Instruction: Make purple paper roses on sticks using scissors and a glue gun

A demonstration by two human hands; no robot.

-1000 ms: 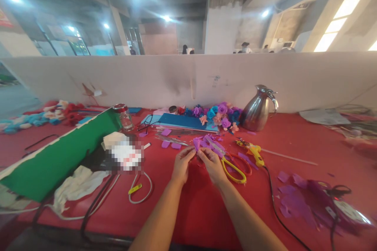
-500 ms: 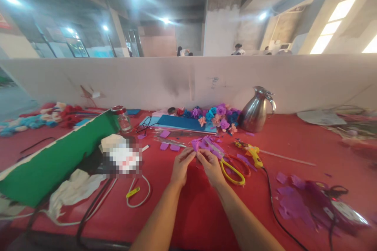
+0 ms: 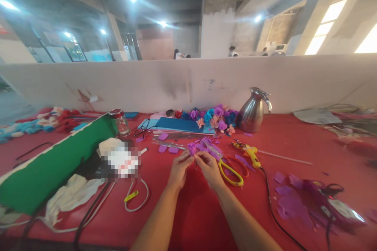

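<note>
A small purple paper flower (image 3: 191, 148) stands upright between the fingertips of both hands. My left hand (image 3: 180, 168) pinches its base from the left. From the right, my right hand (image 3: 208, 166) pinches the same base, the two thumbs almost meeting. Just beyond the right hand lie scissors with yellow handles (image 3: 230, 176), their blades over scattered purple paper pieces (image 3: 206, 144). A red handle (image 3: 240, 166) lies beside them. More purple petals (image 3: 173, 150) rest on the red table behind the left hand. The flower's lower end is hidden by the fingers.
A yellow glue gun (image 3: 252, 156) with a black cord lies right. Behind stand a steel jug (image 3: 251, 111), finished paper flowers (image 3: 218, 115) and a lidded glass jar (image 3: 120, 123). A green panel (image 3: 59, 160) and white cable (image 3: 147, 194) are left; purple scraps (image 3: 290, 200) lie right.
The purple flower now stands more upright, its rolled top showing more clearly above the fingers. Both hands keep their pinch. The whole view has shifted slightly.
</note>
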